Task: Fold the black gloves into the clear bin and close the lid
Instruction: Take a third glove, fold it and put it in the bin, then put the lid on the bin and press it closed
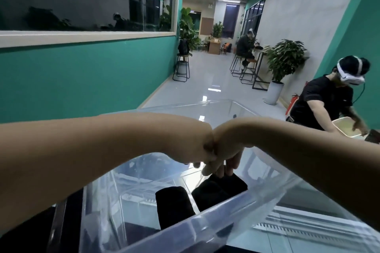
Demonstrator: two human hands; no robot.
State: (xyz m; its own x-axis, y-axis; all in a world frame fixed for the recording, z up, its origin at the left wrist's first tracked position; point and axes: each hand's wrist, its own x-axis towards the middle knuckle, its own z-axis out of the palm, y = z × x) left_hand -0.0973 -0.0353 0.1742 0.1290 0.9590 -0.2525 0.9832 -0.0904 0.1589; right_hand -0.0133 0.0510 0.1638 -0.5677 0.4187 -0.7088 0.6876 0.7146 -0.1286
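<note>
Two black gloves lie folded inside the clear bin (pixel 205 224): the left glove (pixel 174 205) rests free near the front wall, and the right glove (pixel 218 189) sits just beside it, under the fingers. The left hand (pixel 202 150) is curled, knuckles touching the other hand; what it grasps, if anything, is hidden. The right hand (pixel 224 156) reaches down with fingers touching, perhaps pinching, the right glove, though blur leaves that unsure. The lid (pixel 205 109) stands raised behind both hands. It could drop onto the wrists before they withdraw, or a lifting finger could drag the fold open. No brand, label or writing is readable anywhere.
</note>
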